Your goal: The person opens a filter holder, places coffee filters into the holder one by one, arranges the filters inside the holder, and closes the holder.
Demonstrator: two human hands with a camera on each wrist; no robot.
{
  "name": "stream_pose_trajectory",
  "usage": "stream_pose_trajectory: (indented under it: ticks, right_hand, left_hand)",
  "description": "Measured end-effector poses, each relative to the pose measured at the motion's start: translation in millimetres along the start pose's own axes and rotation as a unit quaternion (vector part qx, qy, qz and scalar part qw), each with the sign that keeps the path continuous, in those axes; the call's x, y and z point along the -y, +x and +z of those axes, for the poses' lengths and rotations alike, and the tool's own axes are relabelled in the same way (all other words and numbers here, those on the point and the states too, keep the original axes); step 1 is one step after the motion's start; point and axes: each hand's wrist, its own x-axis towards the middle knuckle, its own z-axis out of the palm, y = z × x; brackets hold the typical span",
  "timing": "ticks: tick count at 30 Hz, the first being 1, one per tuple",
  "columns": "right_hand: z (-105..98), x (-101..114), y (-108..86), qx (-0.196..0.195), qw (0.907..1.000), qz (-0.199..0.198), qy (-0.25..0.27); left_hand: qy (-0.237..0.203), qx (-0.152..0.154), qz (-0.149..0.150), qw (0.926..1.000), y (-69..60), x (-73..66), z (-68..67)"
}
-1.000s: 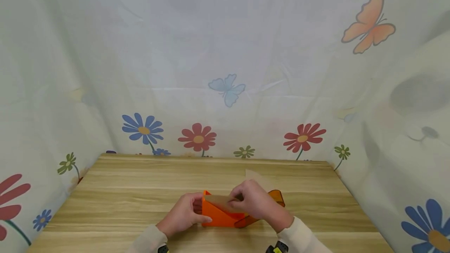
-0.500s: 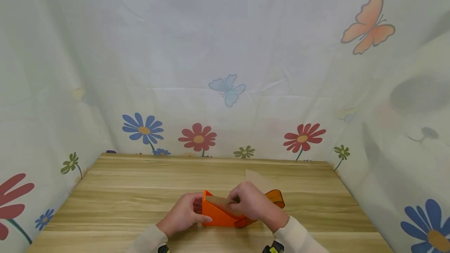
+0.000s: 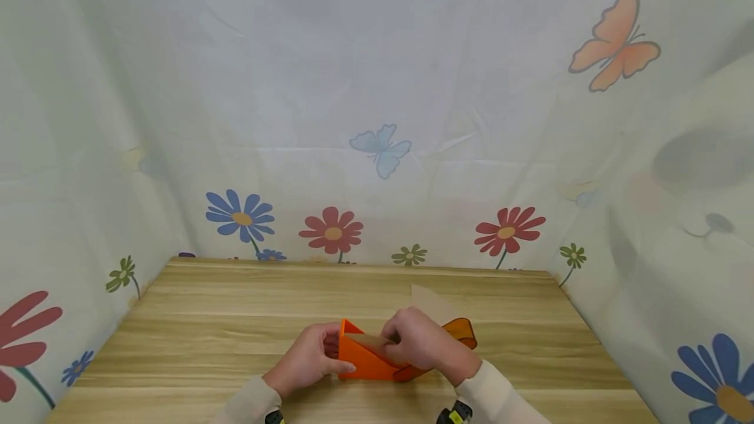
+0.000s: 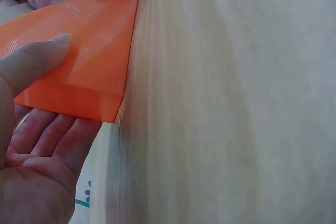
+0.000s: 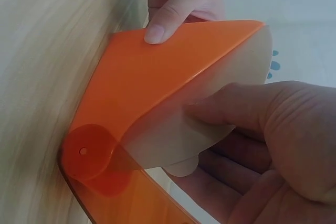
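Observation:
An orange plastic box [image 3: 368, 362] with a slanted open top stands on the table, its hinged amber see-through lid [image 3: 462, 331] swung back to the right. My left hand [image 3: 312, 358] grips the box's left end, thumb on the near face and fingers round the end, as the left wrist view [image 4: 37, 66] shows. My right hand [image 3: 421, 342] pinches a brown paper coffee filter [image 5: 157, 129] between thumb and fingers. The filter's lower part lies inside the box; its curved edge sticks out above the slanted rim. In the right wrist view, a small rounded tab [image 5: 184, 167] shows below the filter.
Another piece of brown paper [image 3: 432, 300] lies flat on the wood-grain table [image 3: 265, 293], behind my right hand. A pale curtain [image 3: 294, 84] with flowers and butterflies surrounds the table's back and sides.
My right hand has moved slightly down and the filter sits lower in the orange box. The left hand and the box have stayed in place.

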Motion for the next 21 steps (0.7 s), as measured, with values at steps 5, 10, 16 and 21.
stream_pose_trajectory:
  ticks: [5, 10, 16, 21]
  right_hand:
    - [0.5, 0.6, -0.8, 0.009, 0.9999, 0.007, -0.001]
    - [1.0, 1.5, -0.7, 0.014, 0.9998, 0.010, -0.007]
    - [2.2, 2.0, 0.7, 0.021, 0.9996, 0.010, -0.015]
    - [3.3, 3.8, 1.1, 0.032, 0.9989, 0.025, -0.024]
  left_hand:
    - [0.002, -0.001, 0.002, 1.0000, -0.5, -0.9, 0.6]
    - [0.001, 0.000, 0.004, 1.0000, -0.5, -0.8, 0.7]
    - [0.004, -0.002, 0.007, 1.0000, 0.0, 0.0, 0.2]
    - [0.006, -0.002, 0.006, 1.0000, 0.0, -0.3, 0.1]
